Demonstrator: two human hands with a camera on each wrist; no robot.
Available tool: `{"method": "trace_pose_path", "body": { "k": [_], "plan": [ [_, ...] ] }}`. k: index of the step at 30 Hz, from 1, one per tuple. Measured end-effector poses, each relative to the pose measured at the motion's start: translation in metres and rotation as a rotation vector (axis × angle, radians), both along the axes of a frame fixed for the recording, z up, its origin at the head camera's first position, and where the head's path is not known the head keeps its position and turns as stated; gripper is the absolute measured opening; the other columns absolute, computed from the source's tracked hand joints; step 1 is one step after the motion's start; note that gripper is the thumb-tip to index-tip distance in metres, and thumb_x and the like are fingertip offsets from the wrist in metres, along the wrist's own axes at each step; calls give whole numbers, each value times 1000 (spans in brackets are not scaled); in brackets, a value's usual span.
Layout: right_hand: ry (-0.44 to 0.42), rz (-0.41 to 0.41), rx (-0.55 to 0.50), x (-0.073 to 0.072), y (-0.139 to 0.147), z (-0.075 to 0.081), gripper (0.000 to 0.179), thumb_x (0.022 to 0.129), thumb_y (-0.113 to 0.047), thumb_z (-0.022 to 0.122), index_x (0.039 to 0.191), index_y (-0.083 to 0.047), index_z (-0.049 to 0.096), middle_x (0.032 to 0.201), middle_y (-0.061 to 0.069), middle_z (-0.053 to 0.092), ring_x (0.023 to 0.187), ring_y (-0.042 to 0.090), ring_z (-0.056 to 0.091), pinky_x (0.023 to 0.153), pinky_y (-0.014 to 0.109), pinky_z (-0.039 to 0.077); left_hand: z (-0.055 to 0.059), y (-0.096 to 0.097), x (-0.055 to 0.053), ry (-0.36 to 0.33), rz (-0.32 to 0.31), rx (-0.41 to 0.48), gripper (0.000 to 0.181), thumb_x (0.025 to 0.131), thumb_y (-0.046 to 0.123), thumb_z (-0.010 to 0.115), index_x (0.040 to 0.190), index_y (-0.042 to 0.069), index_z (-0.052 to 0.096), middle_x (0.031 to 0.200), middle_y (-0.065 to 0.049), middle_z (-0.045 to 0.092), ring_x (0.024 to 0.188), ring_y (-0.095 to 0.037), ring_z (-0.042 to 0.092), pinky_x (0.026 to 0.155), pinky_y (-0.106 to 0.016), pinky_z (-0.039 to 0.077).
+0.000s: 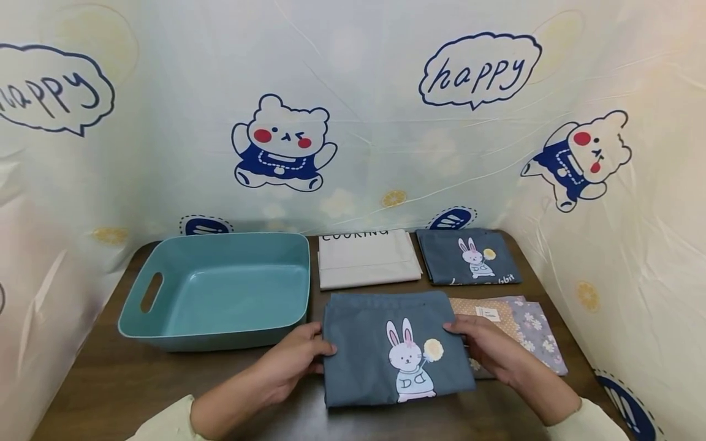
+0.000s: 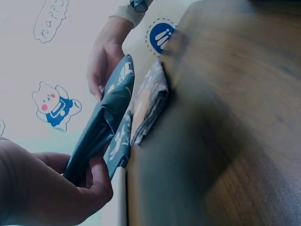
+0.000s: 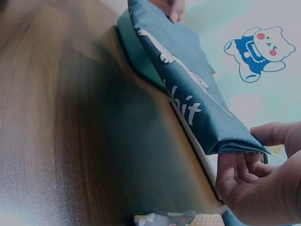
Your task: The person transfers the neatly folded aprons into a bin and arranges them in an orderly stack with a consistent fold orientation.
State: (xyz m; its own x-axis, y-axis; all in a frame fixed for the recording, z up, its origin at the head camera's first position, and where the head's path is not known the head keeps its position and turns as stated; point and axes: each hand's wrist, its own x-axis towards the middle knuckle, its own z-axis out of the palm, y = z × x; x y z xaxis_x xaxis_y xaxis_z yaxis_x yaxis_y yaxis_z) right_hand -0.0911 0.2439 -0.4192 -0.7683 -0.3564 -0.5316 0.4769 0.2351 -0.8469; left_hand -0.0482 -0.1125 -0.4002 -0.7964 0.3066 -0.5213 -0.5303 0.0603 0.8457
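Observation:
A folded dark blue-grey cloth (image 1: 364,349) with a white rabbit print is held up between both hands, above the table in the head view. My left hand (image 1: 289,361) pinches its left edge, thumb on top and fingers beneath. At the opposite edge, my right hand (image 1: 491,346) grips it the same way, as the right wrist view also shows, with the cloth's folded layers (image 3: 235,146) between thumb and fingers. Behind the right hand lies a folded floral cloth (image 1: 532,331) with a tan dotted part and a white label, partly hidden by the held cloth.
A teal plastic bin (image 1: 215,340) with a handle hole stands on the left of the brown table (image 1: 94,380). Along the back lie a folded beige cloth (image 1: 366,266) lettered "COOKING" and another folded rabbit-print cloth (image 1: 441,260). A patterned curtain (image 1: 375,153) surrounds the table.

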Motion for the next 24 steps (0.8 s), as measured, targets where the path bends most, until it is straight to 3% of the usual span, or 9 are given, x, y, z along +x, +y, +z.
{"method": "trace_pose_path", "body": {
  "k": [6,24],
  "plan": [
    [7,-9,-17,-1,-1,6,28,104,-25,54,119,-5,66,104,-4,71,99,12,63,88,32,53,11,-1,-3,-12,14,8,48,95,3,57,140,-7,47,111,-10,61,99,-21,58,86,-36,52],
    [7,-2,-63,3,-1,29,31,104,-23,53,126,-4,64,104,-4,73,100,12,66,89,31,54,29,-7,-6,4,17,13,52,96,3,55,145,-6,43,118,-11,63,100,-19,60,88,-35,49]
  ]
}}
